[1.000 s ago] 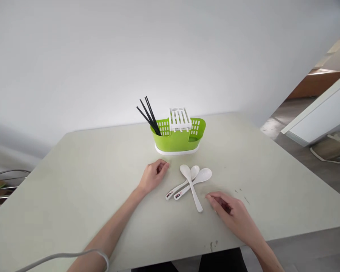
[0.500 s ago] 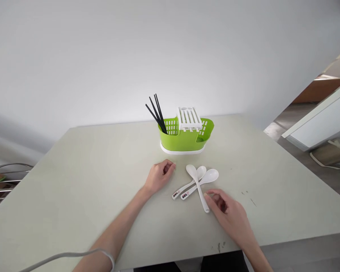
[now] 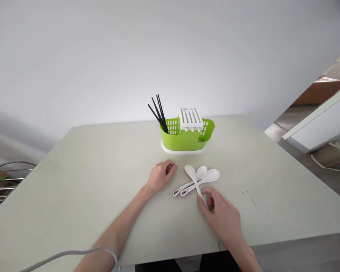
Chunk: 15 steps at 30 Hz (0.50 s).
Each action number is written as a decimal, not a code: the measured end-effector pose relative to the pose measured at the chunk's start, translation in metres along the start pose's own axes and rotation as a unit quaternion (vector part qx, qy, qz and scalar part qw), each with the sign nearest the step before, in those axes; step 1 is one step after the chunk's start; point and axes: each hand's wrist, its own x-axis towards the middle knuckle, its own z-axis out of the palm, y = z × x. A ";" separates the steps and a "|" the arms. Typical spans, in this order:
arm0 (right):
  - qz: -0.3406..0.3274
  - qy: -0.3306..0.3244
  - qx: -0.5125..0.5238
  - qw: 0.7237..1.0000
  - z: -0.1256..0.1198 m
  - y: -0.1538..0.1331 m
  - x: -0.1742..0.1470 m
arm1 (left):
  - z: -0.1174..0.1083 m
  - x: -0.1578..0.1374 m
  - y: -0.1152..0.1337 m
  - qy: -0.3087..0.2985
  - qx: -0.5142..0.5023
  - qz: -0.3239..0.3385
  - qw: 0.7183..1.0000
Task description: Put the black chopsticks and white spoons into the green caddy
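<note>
Three white spoons lie crossed on the table. The top spoon [image 3: 190, 172] points away to the left, across the handles of the middle spoon [image 3: 201, 172] and the right-hand spoon [image 3: 211, 175]. My right hand [image 3: 223, 214] has its thumb and fingers around the handle of the top spoon, hiding the handle's end. To the left of the spoons, my left hand [image 3: 161, 176] rests on the table with fingers curled in, and nothing shows in it. Behind stands a green utensil caddy [image 3: 181, 142] with a white base and white slotted rack [image 3: 190, 119]; black chopsticks [image 3: 160, 115] lean in its left compartment.
The pale table [image 3: 96, 170] meets a white wall [image 3: 170, 56] at the back. A grey cable [image 3: 65, 252] crosses my left forearm. A wire rack [image 3: 5, 189] is beyond the table's left edge, and a white cabinet [image 3: 320, 124] beyond the right.
My right hand has moved left, and its thumb and fingers have closed round the top spoon's handle. That spoon is slightly shifted. My left hand stays in place.
</note>
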 end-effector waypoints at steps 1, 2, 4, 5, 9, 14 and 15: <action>-0.001 -0.002 -0.001 1.000 0.001 -0.001 0.000 | 0.000 0.000 0.000 0.000 0.001 -0.001 1.000; -0.003 -0.002 -0.001 1.000 0.001 -0.001 0.000 | 0.000 0.000 0.001 0.001 0.000 -0.001 1.000; -0.010 0.004 -0.004 1.000 0.002 -0.003 0.000 | 0.000 0.000 0.001 0.001 -0.002 0.000 1.000; -0.015 0.007 -0.006 1.000 0.003 -0.003 -0.001 | 0.000 0.000 0.001 0.002 -0.003 0.000 1.000; -0.045 0.023 -0.022 0.998 0.005 -0.004 -0.001 | 0.000 0.000 0.000 0.003 0.001 0.001 1.000; -0.099 0.018 -0.031 0.994 0.005 -0.005 -0.002 | 0.001 -0.001 -0.002 0.000 0.001 0.002 1.000; -0.110 0.009 -0.027 0.994 0.005 -0.005 -0.002 | 0.001 -0.001 -0.002 0.000 0.000 0.003 1.000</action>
